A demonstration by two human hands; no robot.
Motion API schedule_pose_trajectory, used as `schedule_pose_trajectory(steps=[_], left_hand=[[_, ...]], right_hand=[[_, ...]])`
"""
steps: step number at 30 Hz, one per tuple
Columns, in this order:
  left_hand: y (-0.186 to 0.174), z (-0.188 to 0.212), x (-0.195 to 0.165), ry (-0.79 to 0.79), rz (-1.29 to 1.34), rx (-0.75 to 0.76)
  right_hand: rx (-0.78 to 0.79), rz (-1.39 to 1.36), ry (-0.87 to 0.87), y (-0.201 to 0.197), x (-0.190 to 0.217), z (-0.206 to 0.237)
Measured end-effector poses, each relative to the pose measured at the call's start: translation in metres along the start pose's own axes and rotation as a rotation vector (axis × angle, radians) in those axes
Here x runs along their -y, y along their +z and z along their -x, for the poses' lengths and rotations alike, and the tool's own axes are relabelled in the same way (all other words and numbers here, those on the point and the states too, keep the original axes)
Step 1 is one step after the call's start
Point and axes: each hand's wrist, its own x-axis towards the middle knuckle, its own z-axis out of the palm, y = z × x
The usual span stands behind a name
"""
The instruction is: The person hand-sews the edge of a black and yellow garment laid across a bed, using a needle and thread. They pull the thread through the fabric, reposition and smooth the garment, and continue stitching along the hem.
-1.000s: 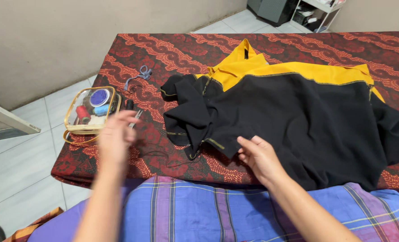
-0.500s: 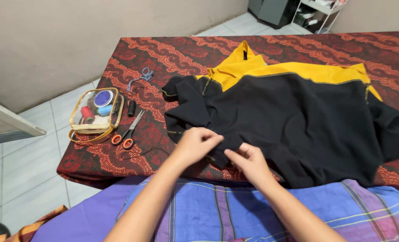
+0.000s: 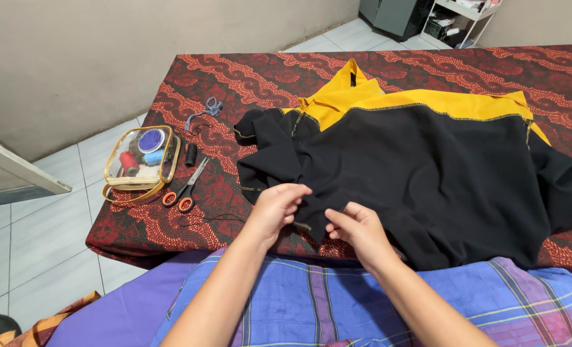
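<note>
Nearest, the left hand [image 3: 275,207] and right hand [image 3: 356,228] each pinch the near hem of the black knit shirt with yellow shoulders [image 3: 421,173], spread across the red patterned desk [image 3: 247,71]. It looks soft, light and limp, best gripped at its edges. Farther left lie orange-handled scissors [image 3: 184,190] and a clear sewing pouch [image 3: 141,164].

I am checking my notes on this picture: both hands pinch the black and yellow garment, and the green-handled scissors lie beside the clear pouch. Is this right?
Not quite. In the head view the scissors have orange handles, not green. The rest holds: the left hand and the right hand both pinch the black and yellow garment, and the scissors lie beside the clear pouch.
</note>
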Motion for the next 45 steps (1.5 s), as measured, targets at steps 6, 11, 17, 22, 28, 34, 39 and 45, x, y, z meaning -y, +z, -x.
schedule_pose_trajectory(steps=[6,11,17,22,28,34,39,45], left_hand=[[-0.029,0.036,-0.009,0.105,0.333,0.084],[-0.066,0.056,-0.019,0.171,-0.585,-0.171],[-0.105,0.094,-0.062,0.061,-1.369,-0.5],[-0.078,0.122,-0.092,0.255,-1.171,-0.471],[0.007,0.101,-0.072,0.369,-0.816,-0.15],[0.043,0.062,-0.022,0.924,-0.778,-0.111],[0.034,0.052,-0.001,0.984,-0.751,-0.163],[0.026,0.054,0.007,0.901,-0.667,-0.205]], right_hand=[[-0.038,-0.431,0.097,-0.002,0.007,-0.006],[-0.053,-0.538,0.082,-0.001,0.011,-0.01],[-0.064,-0.538,0.077,0.003,0.015,-0.007],[-0.059,-0.543,0.083,0.007,0.015,-0.006],[-0.072,-0.522,0.088,0.009,0.015,-0.006],[-0.079,-0.484,0.097,0.008,0.011,-0.006],[-0.046,-0.39,0.057,0.007,0.001,-0.009],[-0.081,-0.276,0.086,0.015,0.001,-0.007]])
